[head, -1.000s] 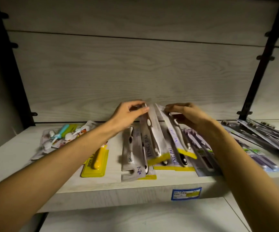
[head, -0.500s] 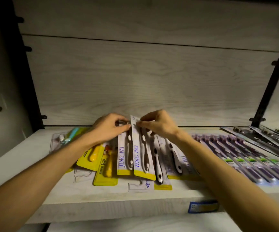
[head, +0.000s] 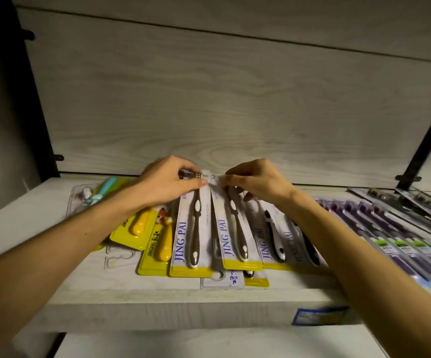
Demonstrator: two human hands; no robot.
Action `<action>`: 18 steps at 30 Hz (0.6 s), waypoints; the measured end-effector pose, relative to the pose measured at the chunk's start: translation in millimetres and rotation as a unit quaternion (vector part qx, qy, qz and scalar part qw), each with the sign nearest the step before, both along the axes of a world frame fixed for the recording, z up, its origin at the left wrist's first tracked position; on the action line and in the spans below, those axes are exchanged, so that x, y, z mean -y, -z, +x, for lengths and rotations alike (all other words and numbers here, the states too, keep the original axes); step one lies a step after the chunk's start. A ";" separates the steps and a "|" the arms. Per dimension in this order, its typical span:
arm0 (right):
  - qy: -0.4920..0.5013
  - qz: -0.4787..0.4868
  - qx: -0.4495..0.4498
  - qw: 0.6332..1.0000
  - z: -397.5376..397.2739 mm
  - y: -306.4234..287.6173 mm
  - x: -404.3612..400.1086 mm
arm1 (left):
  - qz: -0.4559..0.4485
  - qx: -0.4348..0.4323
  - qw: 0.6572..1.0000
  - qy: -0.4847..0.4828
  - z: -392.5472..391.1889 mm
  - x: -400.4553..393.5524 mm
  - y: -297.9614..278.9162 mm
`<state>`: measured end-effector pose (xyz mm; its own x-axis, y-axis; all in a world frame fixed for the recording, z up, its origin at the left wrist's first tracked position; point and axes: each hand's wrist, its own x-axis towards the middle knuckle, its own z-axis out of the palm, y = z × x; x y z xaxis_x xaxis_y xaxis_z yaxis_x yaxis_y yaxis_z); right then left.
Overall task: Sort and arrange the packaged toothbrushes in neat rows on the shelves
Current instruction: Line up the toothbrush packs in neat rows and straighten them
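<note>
Several white JING PAI toothbrush packs with yellow bottoms lie fanned on the pale wooden shelf point(head: 54, 288). My left hand point(head: 169, 183) pinches the top of the leftmost white pack point(head: 183, 244). My right hand point(head: 257, 182) pinches the top of the neighbouring white pack point(head: 228, 239). More white packs with black-handled brushes point(head: 273, 241) lie to the right, partly under my right forearm. Yellow children's packs point(head: 157, 244) sit left of the white ones, half under my left wrist.
A clear blister pack with teal brushes point(head: 93, 195) lies at the back left. A row of purple packs point(head: 395, 241) fills the right side, with grey packs point(head: 416, 205) behind. A blue price label point(head: 320, 315) is on the shelf's front edge. Black brackets point(head: 426, 140) flank the back panel.
The packs stood tilted upright between my hands a second ago; now they lie flat in a fan. Both hands stay at the pack tops and the two white packs have spread slightly apart.
</note>
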<state>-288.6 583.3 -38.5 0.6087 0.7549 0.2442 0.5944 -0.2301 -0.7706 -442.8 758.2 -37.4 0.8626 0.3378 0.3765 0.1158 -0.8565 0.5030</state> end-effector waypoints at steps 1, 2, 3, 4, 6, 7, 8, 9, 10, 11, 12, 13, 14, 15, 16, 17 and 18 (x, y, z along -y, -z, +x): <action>-0.009 -0.004 -0.009 1.000 1.4 0.7 -0.2 | -0.003 -0.002 1.000 0.004 -0.6 0.5 0.5; -0.012 -0.014 -0.008 1.000 2.0 1.7 0.0 | -0.006 -0.003 1.000 0.004 -1.0 0.5 0.7; -0.011 -0.022 -0.003 1.000 2.5 2.6 0.2 | -0.009 -0.006 1.000 0.002 -1.5 -0.1 1.1; -0.007 -0.028 0.003 1.000 2.9 3.5 0.6 | -0.012 -0.010 1.000 0.001 -2.0 -1.1 1.5; -0.004 -0.027 0.019 0.999 3.8 4.5 0.7 | -0.016 -0.018 1.000 0.001 -2.5 -3.1 2.0; -0.008 -0.022 0.028 0.999 3.8 5.0 0.4 | -0.020 -0.021 1.000 0.001 -2.6 -3.9 1.9; -0.011 -0.018 0.035 0.999 3.3 5.6 0.1 | -0.025 -0.021 0.999 0.001 -2.7 -4.5 1.5; -0.014 -0.016 0.041 0.999 2.1 5.9 -0.2 | -0.029 -0.020 0.999 0.003 -2.8 -4.8 0.8; -0.015 -0.015 0.047 0.999 0.7 6.0 -0.3 | -0.033 -0.018 0.999 0.005 -3.0 -4.9 0.1; -0.016 -0.013 0.054 0.998 -0.4 6.2 -0.6 | -0.034 -0.013 0.999 0.008 -3.2 -5.1 -1.1; -0.017 -0.011 0.060 0.998 -1.3 6.4 -1.0 | -0.036 -0.006 0.999 0.009 -3.7 -5.4 -2.2; -0.018 -0.010 0.067 0.998 -3.0 6.2 -1.3 | -0.038 -0.002 0.999 0.010 -4.2 -5.5 -3.4; -0.019 -0.011 0.076 0.997 -4.9 6.3 -1.7 | -0.037 -0.003 0.999 0.011 -4.9 -5.3 -4.0; -0.020 -0.013 0.086 0.996 -7.3 6.6 -2.2 | -0.031 -0.012 0.999 0.014 -5.8 -5.0 -3.9; -0.021 -0.014 0.096 0.995 -9.5 7.0 -2.7 | -0.015 -0.031 0.999 0.016 -6.3 -4.7 -2.9; -0.022 -0.014 0.100 0.995 -11.9 7.4 -3.0 | 0.012 -0.054 0.998 0.016 -6.4 -4.4 -0.9; -0.026 -0.014 0.097 0.995 -14.0 7.0 -3.0 | 0.042 -0.077 0.996 0.012 -6.1 -3.9 1.5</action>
